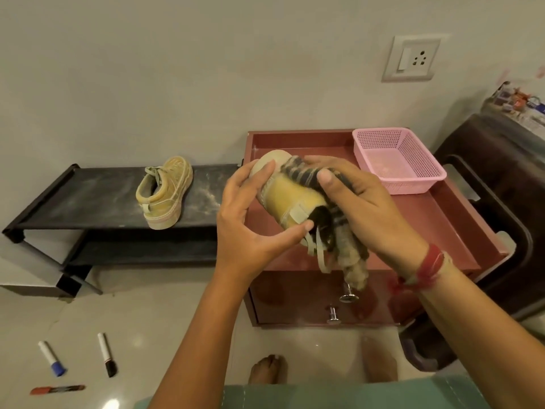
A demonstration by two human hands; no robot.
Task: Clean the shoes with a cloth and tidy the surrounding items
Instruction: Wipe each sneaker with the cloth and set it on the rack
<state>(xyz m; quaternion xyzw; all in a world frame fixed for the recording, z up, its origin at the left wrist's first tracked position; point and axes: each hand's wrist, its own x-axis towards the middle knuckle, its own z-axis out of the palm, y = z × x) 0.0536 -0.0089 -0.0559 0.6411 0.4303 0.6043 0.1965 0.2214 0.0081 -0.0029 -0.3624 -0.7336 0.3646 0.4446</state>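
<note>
Perforated plastic basket (pixel 398 160); dusty matt rack (pixel 97 199).

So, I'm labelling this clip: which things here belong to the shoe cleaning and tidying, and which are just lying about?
In the job: held shoe, cloth, left hand, right hand, second shoe on the rack; likely to tidy: blue marker, black marker, red marker, pink basket.

Just there: wall socket, dark chair.

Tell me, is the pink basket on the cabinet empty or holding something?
Empty. The pink basket sits on the red cabinet top, and its mesh floor shows bare from wall to wall.
</note>
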